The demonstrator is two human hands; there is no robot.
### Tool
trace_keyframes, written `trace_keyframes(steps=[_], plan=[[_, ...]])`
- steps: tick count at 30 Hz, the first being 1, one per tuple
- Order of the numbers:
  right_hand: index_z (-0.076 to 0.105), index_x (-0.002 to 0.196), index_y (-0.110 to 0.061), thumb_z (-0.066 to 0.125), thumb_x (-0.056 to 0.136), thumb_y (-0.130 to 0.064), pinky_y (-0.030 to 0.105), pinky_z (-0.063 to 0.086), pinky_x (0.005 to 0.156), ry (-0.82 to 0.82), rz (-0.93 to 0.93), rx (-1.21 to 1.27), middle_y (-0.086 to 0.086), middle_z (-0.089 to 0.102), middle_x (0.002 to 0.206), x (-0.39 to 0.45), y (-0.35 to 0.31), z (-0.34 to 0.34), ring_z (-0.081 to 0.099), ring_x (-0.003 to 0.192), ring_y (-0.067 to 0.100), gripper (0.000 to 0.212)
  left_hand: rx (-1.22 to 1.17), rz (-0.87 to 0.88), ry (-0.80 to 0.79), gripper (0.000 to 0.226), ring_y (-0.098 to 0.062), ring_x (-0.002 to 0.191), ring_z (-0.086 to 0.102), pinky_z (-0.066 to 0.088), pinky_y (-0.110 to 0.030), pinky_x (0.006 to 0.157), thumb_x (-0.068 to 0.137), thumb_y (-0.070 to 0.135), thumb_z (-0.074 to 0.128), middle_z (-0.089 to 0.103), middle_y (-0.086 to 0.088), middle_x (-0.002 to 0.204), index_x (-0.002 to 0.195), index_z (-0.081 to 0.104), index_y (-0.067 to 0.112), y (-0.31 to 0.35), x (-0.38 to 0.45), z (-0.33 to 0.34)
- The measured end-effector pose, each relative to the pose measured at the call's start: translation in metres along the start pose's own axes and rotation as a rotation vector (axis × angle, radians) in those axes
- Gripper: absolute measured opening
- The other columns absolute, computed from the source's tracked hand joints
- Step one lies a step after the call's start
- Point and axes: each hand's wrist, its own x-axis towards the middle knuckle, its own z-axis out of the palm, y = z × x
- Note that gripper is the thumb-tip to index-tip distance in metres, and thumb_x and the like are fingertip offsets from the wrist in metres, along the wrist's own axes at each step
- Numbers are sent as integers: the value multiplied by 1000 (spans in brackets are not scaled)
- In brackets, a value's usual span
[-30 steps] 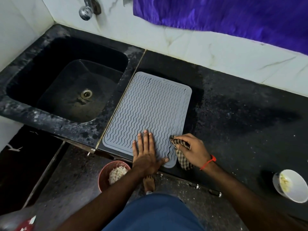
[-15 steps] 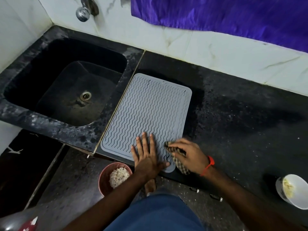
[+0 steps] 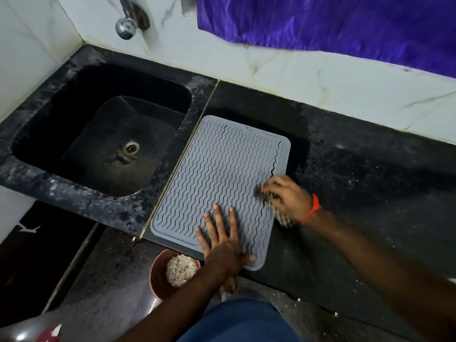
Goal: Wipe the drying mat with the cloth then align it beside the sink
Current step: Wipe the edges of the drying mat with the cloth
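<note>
A: Right hand [image 3: 290, 196] has moved up the mat's right edge since a second ago; it was down by the near corner, now it's about halfway up. Left hand [image 3: 223, 239] hasn't shifted.

B: Hand states?

A: Left is flat, fingers straight and spread, pressing the mat [image 3: 219, 178] down at its near end. Right is bunched around the checked cloth [image 3: 276, 206], rubbing it on the mat's right margin. It's motion-blurred, so the exact finger wrap is a guess, but the cloth is clearly gripped.

B: Where's the mat?

A: On the dark counter [image 3: 370, 183], just right of the sink [image 3: 103, 144]. Long axis runs away from the person, tilted a bit right at the far end. Its left edge lies along the brass seam strip [image 3: 195, 144] between sink and counter, close to parallel already.

B: Key relation for the next move?

A: Unwiped area lies ahead and left of the cloth hand, so the strokes likely go up toward the wall and across toward the sink. Right hand is nearer the far half; left is the anchor at the near end. I'd say it's mid-wipe, aligning not started.

B: Containers?

A: Sink basin looks empty apart from the drain. On the floor below the counter edge, a reddish bowl [image 3: 160, 275] holds a pale clump, maybe rice or scraps, can't tell.
</note>
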Motion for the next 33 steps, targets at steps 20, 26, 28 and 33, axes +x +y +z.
trace_keyframes(steps=[20,26,28,33], plan=[[65,122,-12,68,86,-17,34,44,100,375,769,446,15,64,121,44,65,-51,60,113,28,37,135,237,350,95,-32,140,-47,-29,-56,112,81,87,4,-53,-3,150,142,-45,34,12,26,-13],[60,129,-31,56,92,-19,38,48,97,124,709,164,16,49,114,48,70,-53,59,101,38,39,304,284,335,75,-52,148,16,18,-73,106,97,74,21,19,-16,166,160,23,33,15,36,-9],[56,129,-42,51,92,-27,47,49,95,-62,679,21,12,44,116,51,62,-47,53,108,39,40,360,295,398,69,-50,147,22,21,-73,103,99,71,20,24,-15,165,159,23,37,11,35,-3],[56,118,-33,50,89,-28,49,50,84,-181,617,-106,7,36,114,66,40,-33,45,110,36,31,383,278,429,67,-45,146,14,20,-72,100,93,64,43,33,-16,161,155,32,41,14,32,-5]])
